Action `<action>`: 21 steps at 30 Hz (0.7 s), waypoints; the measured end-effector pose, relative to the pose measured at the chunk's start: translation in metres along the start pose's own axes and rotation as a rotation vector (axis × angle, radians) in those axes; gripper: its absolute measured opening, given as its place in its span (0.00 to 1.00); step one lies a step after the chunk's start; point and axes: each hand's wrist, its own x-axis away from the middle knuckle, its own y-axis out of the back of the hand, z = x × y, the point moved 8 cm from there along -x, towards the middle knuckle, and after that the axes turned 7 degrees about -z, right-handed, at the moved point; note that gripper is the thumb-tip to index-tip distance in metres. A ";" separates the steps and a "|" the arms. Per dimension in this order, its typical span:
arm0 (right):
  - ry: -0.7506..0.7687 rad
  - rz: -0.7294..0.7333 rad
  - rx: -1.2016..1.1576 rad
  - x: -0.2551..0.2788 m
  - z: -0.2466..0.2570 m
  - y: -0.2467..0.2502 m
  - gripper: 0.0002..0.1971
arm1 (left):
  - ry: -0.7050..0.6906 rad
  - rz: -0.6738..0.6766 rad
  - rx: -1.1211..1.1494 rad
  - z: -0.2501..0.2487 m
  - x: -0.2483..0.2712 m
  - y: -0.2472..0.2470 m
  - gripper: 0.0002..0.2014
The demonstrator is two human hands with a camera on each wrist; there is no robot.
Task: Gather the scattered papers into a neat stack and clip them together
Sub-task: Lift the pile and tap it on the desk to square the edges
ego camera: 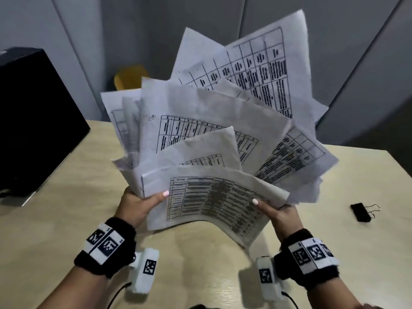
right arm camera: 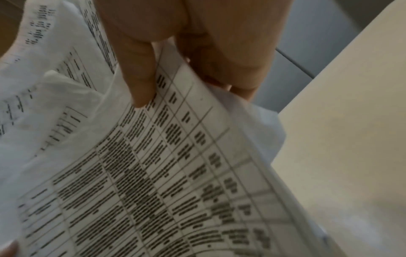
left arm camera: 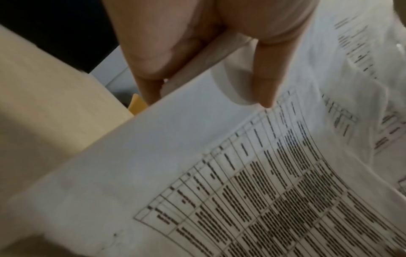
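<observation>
Several white papers (ego camera: pixel 214 134) printed with tables fan out unevenly, lifted above the beige table (ego camera: pixel 66 208). My left hand (ego camera: pixel 142 202) grips their lower left edge, thumb on the front sheet. My right hand (ego camera: pixel 276 211) grips the lower right edge in the same way. In the left wrist view the left hand (left arm camera: pixel 211 66) pinches the papers (left arm camera: pixel 219 173) between thumb and fingers. The right wrist view shows my right hand (right arm camera: pixel 186 66) pinching the papers (right arm camera: pixel 153 173) too. A black binder clip (ego camera: pixel 362 211) lies on the table to the right, apart from both hands.
A black box (ego camera: pixel 33 121) stands on the table at the left. A yellow chair back (ego camera: pixel 130 76) shows behind the table's far edge. Grey wall panels (ego camera: pixel 356 63) rise beyond. The table edge (right arm camera: pixel 329 121) runs close to my right hand.
</observation>
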 end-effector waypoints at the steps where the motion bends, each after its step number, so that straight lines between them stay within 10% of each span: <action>1: -0.010 0.014 -0.002 0.000 -0.003 -0.004 0.11 | 0.001 -0.025 0.004 0.003 0.001 -0.001 0.12; 11: 0.104 0.062 -0.014 -0.005 0.020 0.007 0.14 | -0.115 0.057 0.153 -0.026 0.002 0.003 0.25; 21: 0.101 0.042 -0.067 -0.011 0.019 0.007 0.16 | -0.233 -0.062 0.071 -0.039 0.007 -0.001 0.16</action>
